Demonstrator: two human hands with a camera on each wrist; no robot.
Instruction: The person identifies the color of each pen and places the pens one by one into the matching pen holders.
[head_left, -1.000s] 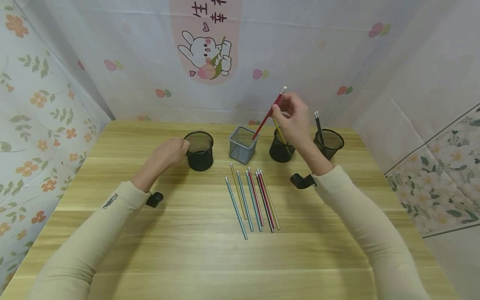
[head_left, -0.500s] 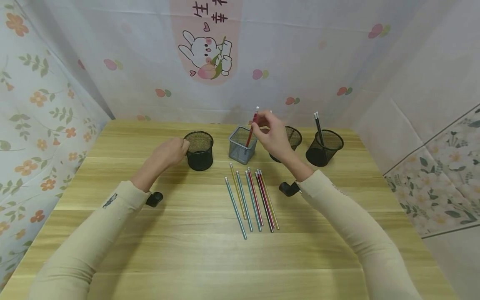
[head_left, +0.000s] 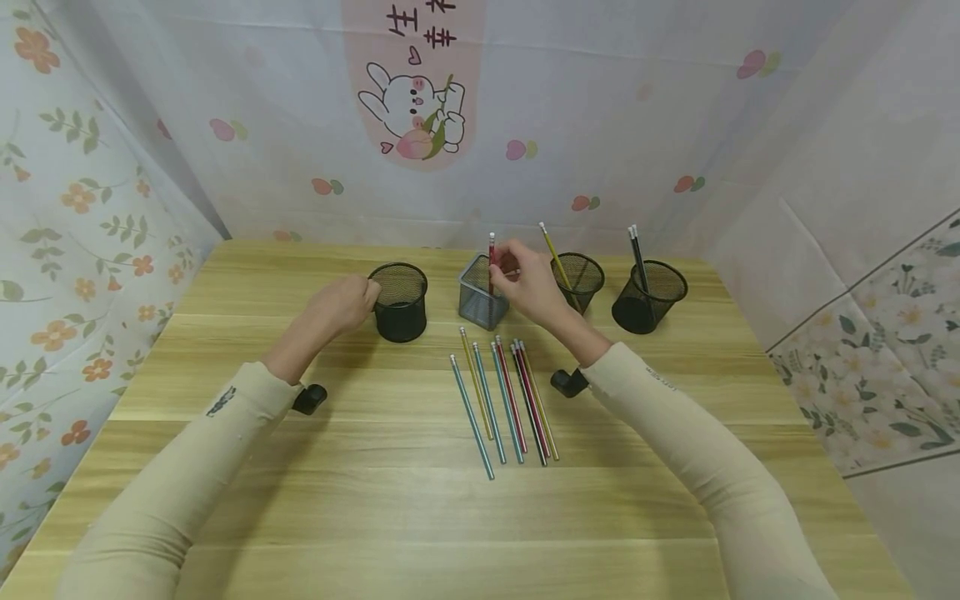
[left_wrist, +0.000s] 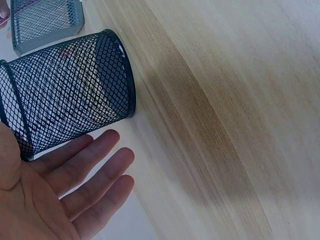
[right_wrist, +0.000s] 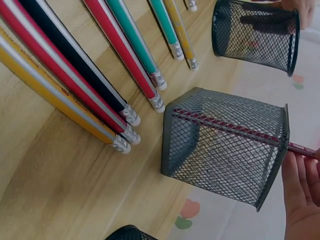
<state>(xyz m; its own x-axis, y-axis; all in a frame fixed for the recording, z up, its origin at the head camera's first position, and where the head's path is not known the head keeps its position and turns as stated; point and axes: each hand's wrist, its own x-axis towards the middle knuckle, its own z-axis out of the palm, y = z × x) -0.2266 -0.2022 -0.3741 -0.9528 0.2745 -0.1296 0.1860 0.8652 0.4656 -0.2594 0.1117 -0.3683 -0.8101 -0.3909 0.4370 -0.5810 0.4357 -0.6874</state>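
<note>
The person's right hand (head_left: 528,279) pinched a red pencil with a white eraser (head_left: 492,257), which stood nearly upright inside a grey square wire-mesh cup (head_left: 474,305), its lower end near the base. A gap separated that cup from a black round wire-mesh cup (head_left: 400,321), where the left hand (head_left: 339,305) kept its fingers loosely spread beside the wall, thumb at the rim. Coloured pencils (head_left: 512,396) lay just short of the grey cup's near edge on the wood-grain table (head_left: 375,500).

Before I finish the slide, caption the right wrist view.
A right hand holds a red pencil in a gray mesh cup near pencils lying on a wood-grain table.
</note>
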